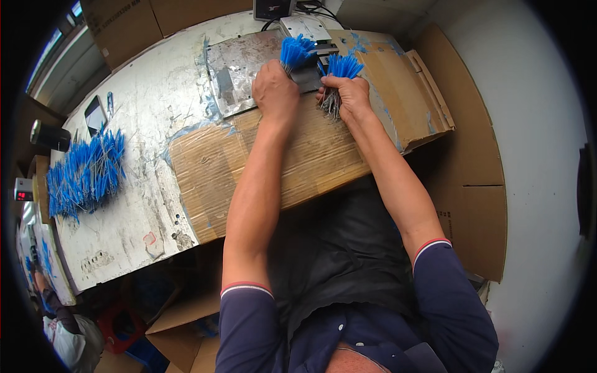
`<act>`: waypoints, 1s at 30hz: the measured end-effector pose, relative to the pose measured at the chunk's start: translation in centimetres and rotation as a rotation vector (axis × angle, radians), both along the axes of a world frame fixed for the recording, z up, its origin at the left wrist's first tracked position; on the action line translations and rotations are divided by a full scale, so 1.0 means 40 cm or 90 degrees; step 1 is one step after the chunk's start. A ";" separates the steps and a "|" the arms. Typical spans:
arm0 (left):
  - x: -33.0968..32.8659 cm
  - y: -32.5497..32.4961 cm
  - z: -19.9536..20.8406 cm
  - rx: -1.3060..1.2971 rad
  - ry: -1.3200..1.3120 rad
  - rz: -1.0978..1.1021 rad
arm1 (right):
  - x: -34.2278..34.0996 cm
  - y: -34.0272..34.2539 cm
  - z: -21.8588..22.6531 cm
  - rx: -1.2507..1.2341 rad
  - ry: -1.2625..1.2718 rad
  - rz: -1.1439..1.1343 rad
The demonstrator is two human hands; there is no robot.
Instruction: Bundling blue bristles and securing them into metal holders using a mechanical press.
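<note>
my left hand (275, 92) is wrapped round one blue-tipped bundle (295, 51), my right hand (352, 94) pinches a second bundle (343, 66), both near the metal plate (239, 71); looks like a bundling step, next move wants loose ends kept even.

Both hands (276, 92) hold blue-tipped bundles (296, 52) above a white table (152, 186) partly covered with cardboard (214, 171).

I see a navy short-sleeved shirt (457, 298), red-and-white sleeve trim (247, 285), small white buttons (341, 327) and a creased black fabric garment (342, 261).
</note>
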State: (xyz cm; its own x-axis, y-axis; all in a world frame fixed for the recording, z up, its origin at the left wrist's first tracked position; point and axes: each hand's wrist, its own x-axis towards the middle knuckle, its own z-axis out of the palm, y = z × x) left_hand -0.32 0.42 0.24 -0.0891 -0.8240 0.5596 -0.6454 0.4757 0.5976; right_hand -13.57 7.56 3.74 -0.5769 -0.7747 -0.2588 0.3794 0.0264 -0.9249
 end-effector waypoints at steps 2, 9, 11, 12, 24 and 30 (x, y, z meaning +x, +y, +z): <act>0.001 0.000 0.001 -0.010 0.085 0.005 | -0.001 -0.012 0.004 0.025 0.024 -0.003; 0.005 0.000 0.001 -0.006 0.107 0.003 | 0.019 -0.039 0.022 0.062 0.090 -0.024; 0.003 0.001 0.004 0.006 0.113 -0.010 | 0.018 -0.040 0.021 0.048 0.083 -0.030; 0.002 0.001 0.004 0.006 0.114 -0.011 | 0.018 -0.039 0.021 0.035 0.075 -0.037; 0.008 0.015 0.030 0.113 0.300 -0.122 | 0.075 -0.006 0.025 -0.085 0.110 0.142; 0.011 -0.015 0.021 0.049 0.478 0.026 | 0.040 0.011 0.002 -0.133 -0.094 -0.086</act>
State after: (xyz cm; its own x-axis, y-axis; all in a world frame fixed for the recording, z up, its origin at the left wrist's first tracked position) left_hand 0.13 -0.18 1.09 0.3251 -0.8573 0.3992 -0.0678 0.3999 0.9140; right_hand -11.97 8.01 3.82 -0.6461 -0.7393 -0.1897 0.4970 -0.2189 -0.8397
